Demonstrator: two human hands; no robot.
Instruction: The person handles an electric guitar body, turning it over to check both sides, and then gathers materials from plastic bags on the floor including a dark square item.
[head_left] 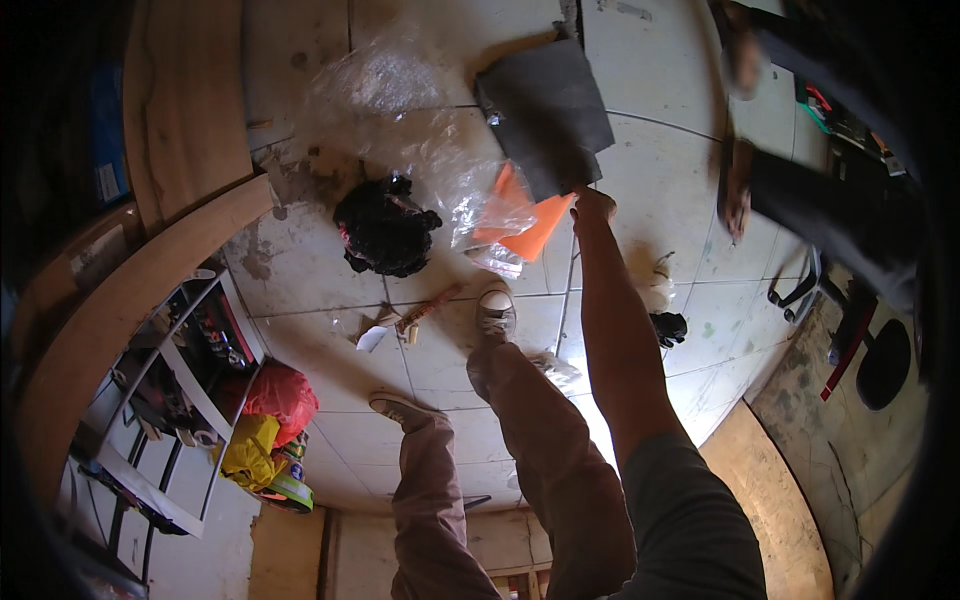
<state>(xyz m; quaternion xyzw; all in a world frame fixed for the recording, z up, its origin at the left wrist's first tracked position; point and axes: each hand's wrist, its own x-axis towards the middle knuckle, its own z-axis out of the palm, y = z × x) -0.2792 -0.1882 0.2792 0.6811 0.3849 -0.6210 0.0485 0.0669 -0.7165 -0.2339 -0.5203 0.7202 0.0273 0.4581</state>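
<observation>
My right arm reaches out over the tiled floor, and my right hand is closed on the near edge of a flat dark grey sheet. Its material I cannot make out. Close to that hand lies an orange sheet, partly covered by crumpled clear plastic wrap that spreads to the left. A bundled black cloth or bag sits on the tiles left of the plastic. My left hand does not show.
Wood scraps and a white fragment lie by my shoe. At left stand a wooden bench and a metal rack, with red and yellow bags. Another person's feet are at right, near a small white bag.
</observation>
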